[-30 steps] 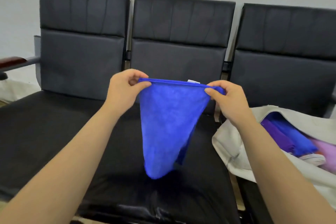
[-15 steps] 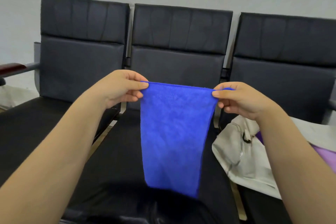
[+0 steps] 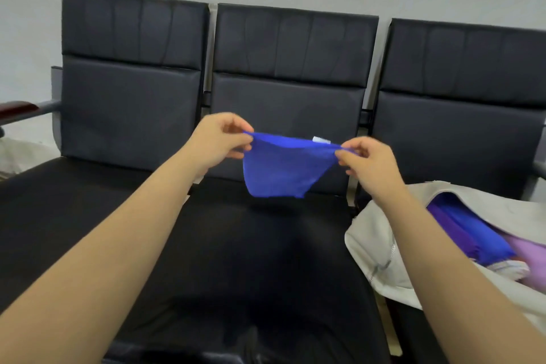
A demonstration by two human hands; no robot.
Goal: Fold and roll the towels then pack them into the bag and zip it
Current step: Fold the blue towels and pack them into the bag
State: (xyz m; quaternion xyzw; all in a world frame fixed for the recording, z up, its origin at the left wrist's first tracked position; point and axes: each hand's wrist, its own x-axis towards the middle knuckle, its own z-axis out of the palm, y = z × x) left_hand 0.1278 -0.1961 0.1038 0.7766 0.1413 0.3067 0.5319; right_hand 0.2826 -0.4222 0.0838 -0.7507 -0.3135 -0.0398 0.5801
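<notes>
A blue towel (image 3: pixel 283 167) hangs in the air above the middle seat, stretched between my hands. My left hand (image 3: pixel 220 139) pinches its upper left corner and my right hand (image 3: pixel 365 161) pinches its upper right corner. A small white label shows on the top edge. The towel's lower part is swung up and away, so it looks short. A light grey bag (image 3: pixel 381 245) lies open on the right seat, with rolled blue (image 3: pixel 472 233), purple and lilac towels inside it.
A row of black padded chairs stands against a grey wall. The middle seat (image 3: pixel 251 269) lies under the towel. The left seat (image 3: pixel 59 201) has a brown armrest (image 3: pixel 17 108) at its far left.
The towel hung long half a second ago; its lower end has now swung up and away from me. Both hands have moved forward, still holding the corners. The bag's opening is back in view.
</notes>
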